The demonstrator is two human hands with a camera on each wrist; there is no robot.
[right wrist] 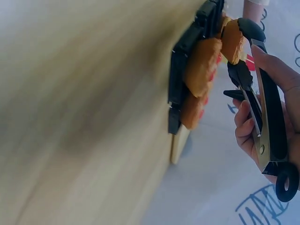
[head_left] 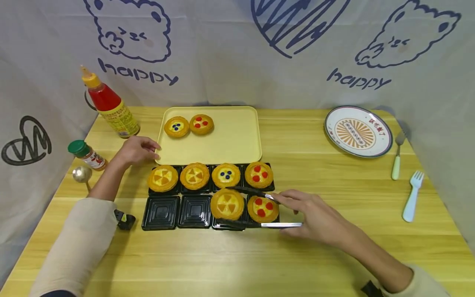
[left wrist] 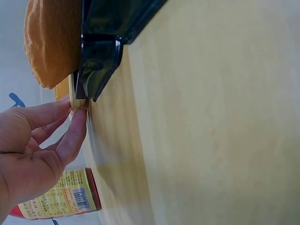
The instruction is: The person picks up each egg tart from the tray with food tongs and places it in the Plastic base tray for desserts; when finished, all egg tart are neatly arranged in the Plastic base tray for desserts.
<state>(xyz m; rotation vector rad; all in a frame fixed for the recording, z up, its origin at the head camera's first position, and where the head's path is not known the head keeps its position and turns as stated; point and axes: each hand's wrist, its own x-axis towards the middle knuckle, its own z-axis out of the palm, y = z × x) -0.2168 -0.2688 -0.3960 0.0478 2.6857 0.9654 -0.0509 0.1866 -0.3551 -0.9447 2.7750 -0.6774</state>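
Observation:
My right hand [head_left: 315, 214] grips a pair of black-and-silver tongs [right wrist: 273, 117]. Their dark tips lie on either side of a tart [head_left: 227, 205] with wedge-shaped orange pieces, over the third front compartment of a black plastic tray [head_left: 161, 229]. In the right wrist view this tart stands higher than its neighbour, a tart with red pieces [head_left: 262, 207]. The two front compartments on the left hold nothing; tarts fill the back row. With thumb and fingers, my left hand [head_left: 137, 150] pinches the left edge of a pale yellow tray [head_left: 233, 144], where two tarts [head_left: 176, 127] sit.
A red sauce bottle [head_left: 113, 105], a green-capped spice jar [head_left: 88, 155] and a metal spoon [head_left: 82, 175] are at the left. At the right lie a patterned plate [head_left: 358, 131], a green-handled utensil [head_left: 397, 156] and a pale blue fork [head_left: 412, 198]. Cloth walls enclose the table.

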